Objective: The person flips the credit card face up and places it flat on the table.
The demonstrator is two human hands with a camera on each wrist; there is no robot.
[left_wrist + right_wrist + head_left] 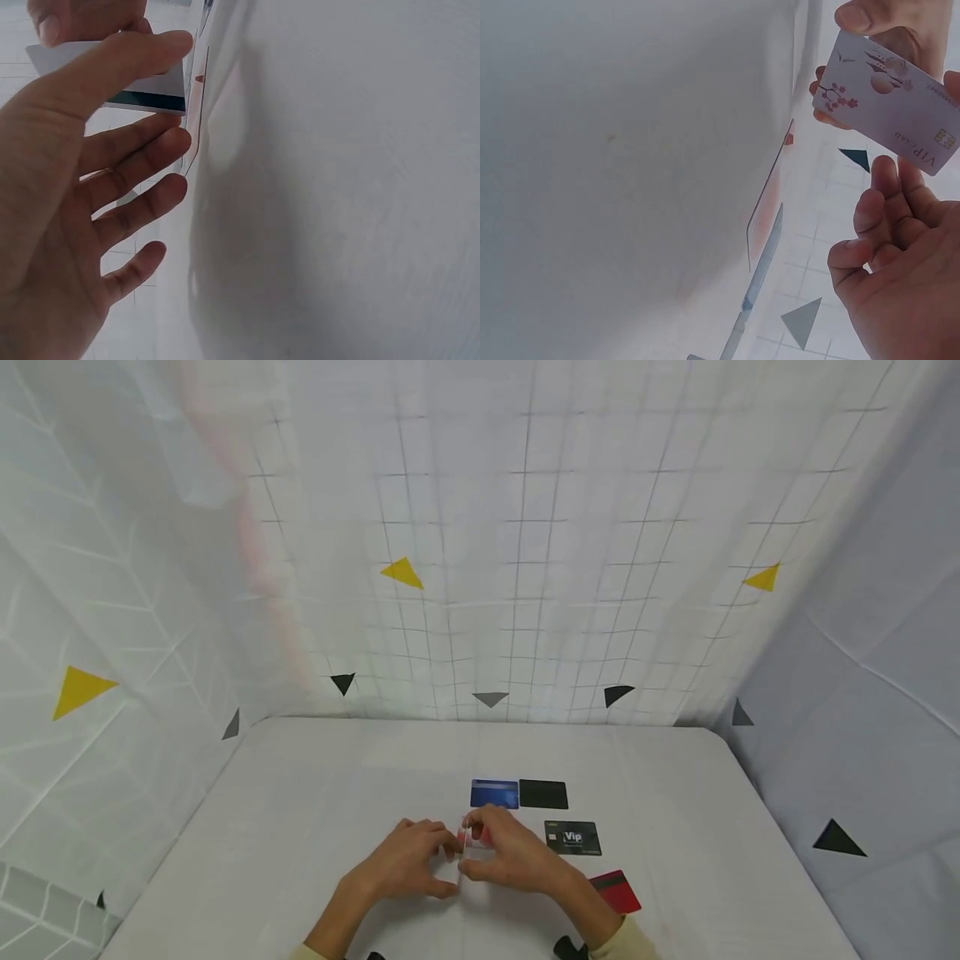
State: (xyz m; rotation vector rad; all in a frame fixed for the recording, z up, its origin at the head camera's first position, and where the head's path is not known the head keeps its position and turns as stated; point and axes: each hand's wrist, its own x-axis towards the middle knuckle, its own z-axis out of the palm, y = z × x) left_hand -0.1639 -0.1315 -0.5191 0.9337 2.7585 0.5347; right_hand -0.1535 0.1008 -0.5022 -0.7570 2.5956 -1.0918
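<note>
A pale VIP card [889,105] with pink blossoms stands on edge between the two hands. Its back, crossed by a dark stripe, shows in the left wrist view. My right hand [513,856] pinches the card, thumb and fingers at its long edges. From the other side my left hand [408,860] holds the lower end, its thumb over the card and its forefinger at a corner; the remaining fingers spread loosely. Just beneath and behind the right hand lies a pink card [483,837] on the white table, partly hidden by the fingers.
Beyond the hands a blue card [495,793] and a black card [543,794] lie side by side. A dark Vip card [572,837] sits to the right, and a red card [617,892] lies by the right forearm. White cloth walls [480,527] enclose the table [315,777].
</note>
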